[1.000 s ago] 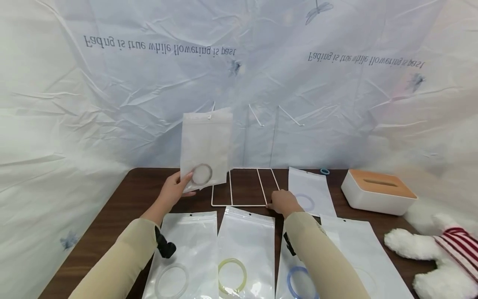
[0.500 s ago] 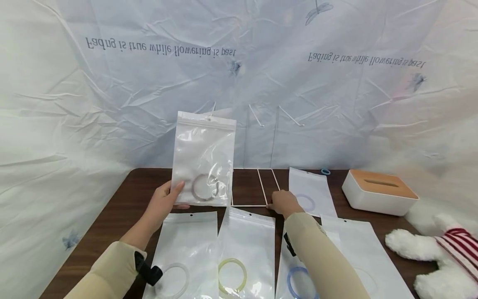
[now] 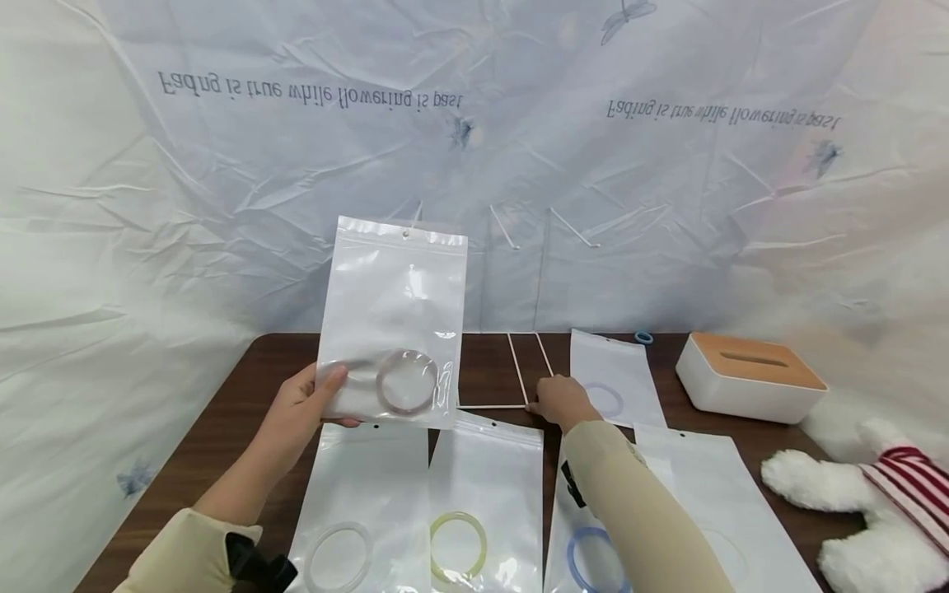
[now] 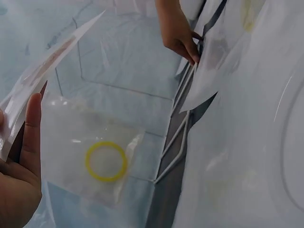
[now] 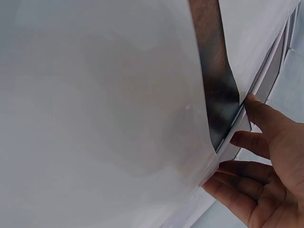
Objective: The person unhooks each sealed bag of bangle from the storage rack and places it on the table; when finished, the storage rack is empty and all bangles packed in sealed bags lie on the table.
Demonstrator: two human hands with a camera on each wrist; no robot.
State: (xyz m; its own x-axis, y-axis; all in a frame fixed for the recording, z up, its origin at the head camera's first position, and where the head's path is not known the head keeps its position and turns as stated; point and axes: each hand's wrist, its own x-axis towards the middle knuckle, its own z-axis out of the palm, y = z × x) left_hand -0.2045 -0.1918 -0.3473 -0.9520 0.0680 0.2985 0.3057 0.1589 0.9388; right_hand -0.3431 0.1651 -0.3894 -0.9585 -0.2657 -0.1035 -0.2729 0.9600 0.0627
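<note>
My left hand (image 3: 296, 403) pinches the lower left edge of a white zip bag (image 3: 371, 280), thumb in front and fingers behind. A pinkish-brown bangle (image 3: 381, 384) shows in the bag's lower part. The bag stands upright in front of a white wire rack (image 3: 489, 407), covering its left side. Behind it, in the left wrist view, hangs another bag (image 4: 66, 130) with a yellow bangle (image 4: 107, 179). My right hand (image 3: 563, 402) grips the rack's front bar between thumb and fingers; in the right wrist view its lower fingers touch a bag's edge (image 5: 209, 173).
Several flat zip bags lie on the dark table (image 3: 237, 420), including ones with a clear bangle (image 3: 307, 560), a yellow-green bangle (image 3: 483, 548) and a blue bangle (image 3: 572, 560). Two bare hooks (image 3: 504, 226) project above the rack. Rightward are a small teal ring (image 3: 643, 338), tissue box (image 3: 741, 391) and plush toy (image 3: 875, 527).
My left hand has drawn the bag toward me and slightly left, away from the left hook, so it looks larger. My right hand has stayed at the rack's front bar.
</note>
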